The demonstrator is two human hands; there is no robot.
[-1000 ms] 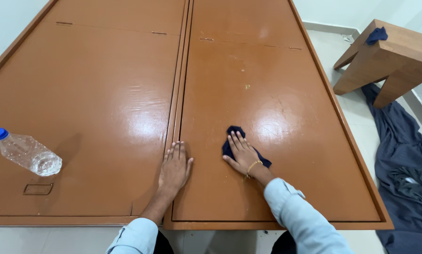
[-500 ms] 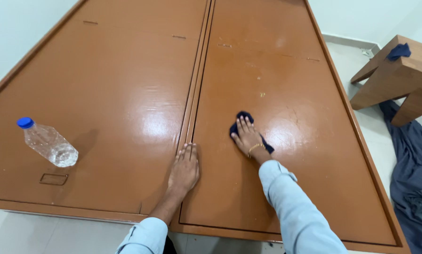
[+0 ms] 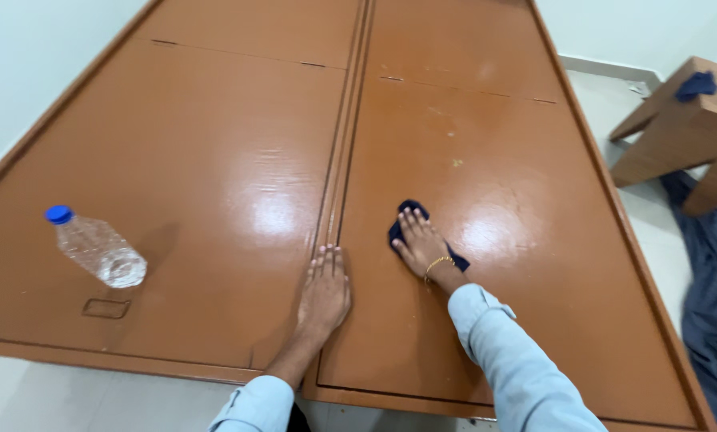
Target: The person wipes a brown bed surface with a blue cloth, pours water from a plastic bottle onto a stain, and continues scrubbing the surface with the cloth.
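A clear plastic bottle (image 3: 97, 250) with a blue cap lies on its side far to the left of the centre seam (image 3: 344, 160) that runs up the glossy brown wooden surface (image 3: 214, 144), well apart from both hands, its cap end pointing up and to the left. Just below the bottle, still left of the seam, a small rectangular recess (image 3: 106, 308) is cut into the wood. Next comes the left hand (image 3: 325, 292), pressed flat and palm down right on the seam, its fingers straight, close together and pointing away from the person; it holds nothing and only rests on the wood, with a light blue cuff at the forearm near the bottom edge. Just right of the seam sits the right hand (image 3: 422, 244), also palm down, its fingers extended and slightly spread, pressing on a dark blue cloth (image 3: 401, 220) that lies flat on the panel; the cloth shows above the fingertips and again beside the wrist, where a thin gold bangle circles the arm ahead of a light blue sleeve. Bright glare patches lie on either side of the seam near the hands. Far right of the seam, off the surface, a wooden stool (image 3: 678, 132) stands on the pale floor with a small dark blue item on top, and dark fabric (image 3: 714, 304) lies heaped below it.
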